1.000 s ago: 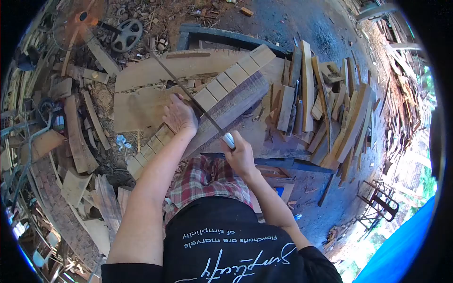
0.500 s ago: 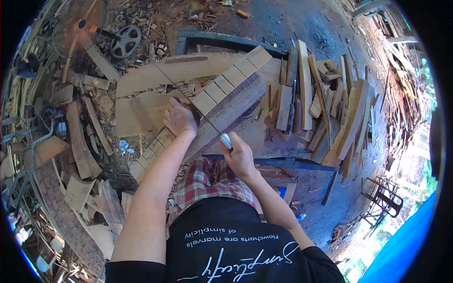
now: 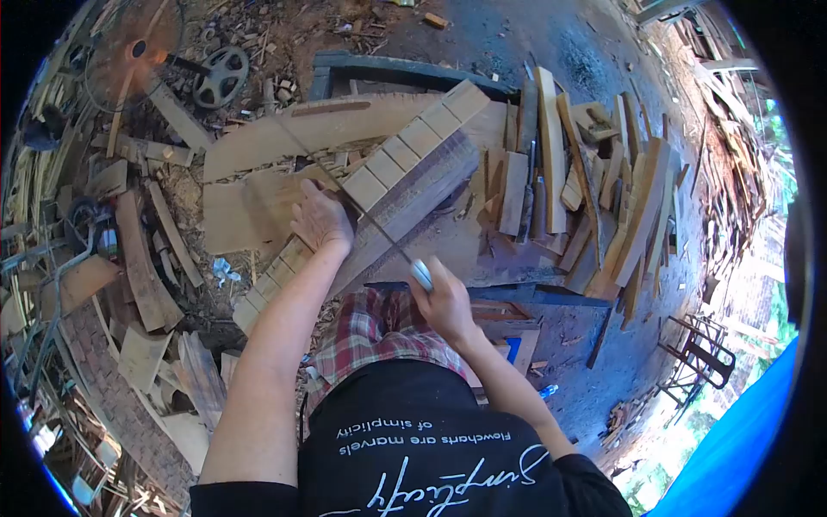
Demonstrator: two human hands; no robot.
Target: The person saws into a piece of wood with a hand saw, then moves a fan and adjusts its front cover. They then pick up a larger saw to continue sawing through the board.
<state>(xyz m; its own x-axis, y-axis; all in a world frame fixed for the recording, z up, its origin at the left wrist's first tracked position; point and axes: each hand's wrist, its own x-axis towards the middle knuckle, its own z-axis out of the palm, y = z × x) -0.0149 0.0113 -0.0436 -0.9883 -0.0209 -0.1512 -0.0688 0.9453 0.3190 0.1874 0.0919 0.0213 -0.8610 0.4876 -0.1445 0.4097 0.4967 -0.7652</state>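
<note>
A long light wooden beam [image 3: 419, 140] with several evenly spaced crosswise cuts lies diagonally on top of a darker timber [image 3: 413, 202]. My left hand [image 3: 322, 219] grips the beam near its middle, thumb side against the blade, and the grip partly hides the wood. In my right hand [image 3: 448, 303] is the pale blue handle of a handsaw [image 3: 420, 273], fingers closed round it. Its thin, narrow blade runs up and left across the beam, just right of my left hand. How deep the blade sits in the wood cannot be made out.
Several offcuts and wood strips [image 3: 551, 155] are piled on the right of the wooden work surface [image 3: 250, 202]. A fan [image 3: 138, 49] and a spoked wheel [image 3: 221, 77] stand at upper left. A metal frame [image 3: 699, 360] is on the floor at right.
My right hand has drawn the saw handle a little back toward my body, and the blade slid along with it. My left hand keeps its place on the beam. The view shifted slightly.
</note>
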